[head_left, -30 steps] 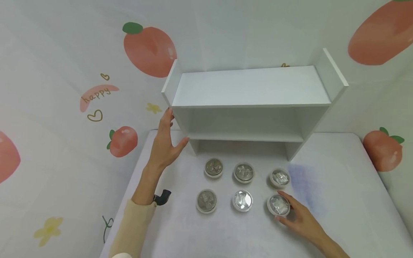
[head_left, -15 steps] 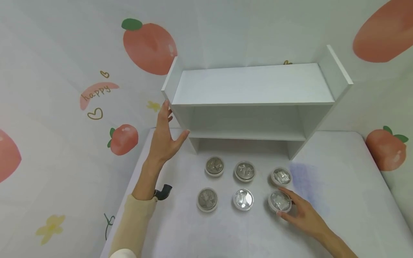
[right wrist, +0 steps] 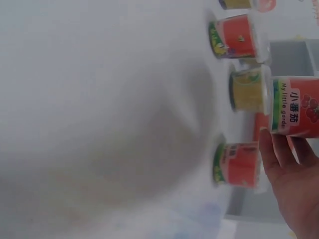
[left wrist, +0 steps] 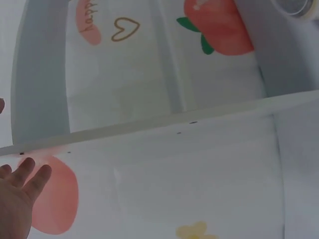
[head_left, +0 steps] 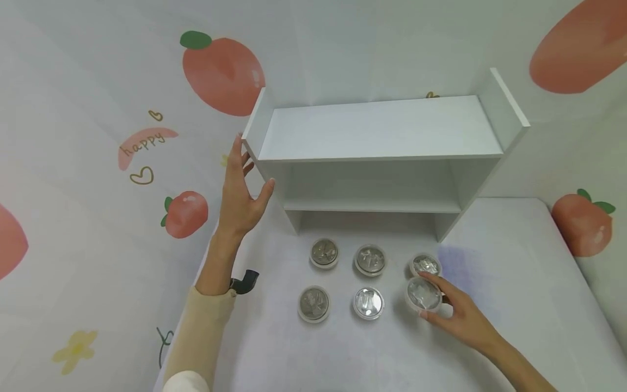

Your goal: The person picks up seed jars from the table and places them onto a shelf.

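Pinching a red-labelled cup [head_left: 423,294] between thumb and fingers, the right hand [head_left: 458,314] holds it raised off the desk [head_left: 352,354], clear top up; its label shows tomatoes and "My little" lettering. Close behind stands the back-right cup [head_left: 425,264], partly covered in the head view. Farther left, four more stand upright: the front-middle cup [head_left: 368,303], front-left cup [head_left: 313,304], back-middle cup [head_left: 370,259] and back-left cup [head_left: 324,252]. Beyond them is a white shelf [head_left: 382,130]. Beside its left panel, the left hand [head_left: 240,204] has its fingers spread; whether they touch it is unclear.
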`<action>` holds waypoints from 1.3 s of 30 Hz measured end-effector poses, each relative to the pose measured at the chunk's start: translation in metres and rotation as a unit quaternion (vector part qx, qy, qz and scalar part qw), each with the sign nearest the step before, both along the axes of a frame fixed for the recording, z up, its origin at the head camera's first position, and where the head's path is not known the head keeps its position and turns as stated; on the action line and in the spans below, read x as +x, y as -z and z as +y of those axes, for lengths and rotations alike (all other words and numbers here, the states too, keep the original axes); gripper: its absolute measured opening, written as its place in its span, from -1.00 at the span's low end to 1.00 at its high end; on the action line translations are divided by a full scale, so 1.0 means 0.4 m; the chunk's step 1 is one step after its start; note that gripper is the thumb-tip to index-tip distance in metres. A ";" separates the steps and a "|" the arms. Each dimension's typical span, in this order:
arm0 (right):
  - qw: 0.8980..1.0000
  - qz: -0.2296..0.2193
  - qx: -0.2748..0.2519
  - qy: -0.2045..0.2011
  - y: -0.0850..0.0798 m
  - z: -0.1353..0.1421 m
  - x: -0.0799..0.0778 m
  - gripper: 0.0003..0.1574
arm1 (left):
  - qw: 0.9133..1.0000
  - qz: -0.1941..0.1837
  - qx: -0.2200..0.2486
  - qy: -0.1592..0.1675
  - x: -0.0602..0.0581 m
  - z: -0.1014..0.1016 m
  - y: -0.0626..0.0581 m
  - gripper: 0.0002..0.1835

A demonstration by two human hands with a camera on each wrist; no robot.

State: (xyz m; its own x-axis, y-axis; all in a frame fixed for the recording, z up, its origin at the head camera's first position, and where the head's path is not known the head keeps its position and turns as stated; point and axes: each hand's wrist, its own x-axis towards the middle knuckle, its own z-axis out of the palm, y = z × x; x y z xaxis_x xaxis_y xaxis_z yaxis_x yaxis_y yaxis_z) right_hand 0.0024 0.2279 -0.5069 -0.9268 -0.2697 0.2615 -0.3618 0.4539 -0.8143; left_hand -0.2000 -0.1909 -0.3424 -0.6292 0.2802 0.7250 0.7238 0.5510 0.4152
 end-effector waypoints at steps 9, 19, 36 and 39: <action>1.000 -0.012 -0.024 -0.011 -0.062 -0.007 -0.026 0.05 | 1.000 0.012 0.021 0.009 -0.005 0.007 -0.036 -0.16; 0.999 -0.006 -0.024 -0.023 -0.110 0.000 -0.058 0.10 | 0.999 -0.010 0.033 0.020 -0.009 0.011 -0.055 -0.24; 0.997 0.013 -0.021 -0.071 -0.251 -0.015 -0.141 0.13 | 0.997 -0.058 0.055 0.004 -0.038 0.015 -0.097 -0.45; 0.996 0.013 -0.021 -0.088 -0.278 -0.022 -0.155 0.09 | 0.995 -0.070 0.064 0.008 -0.017 0.030 -0.127 -0.51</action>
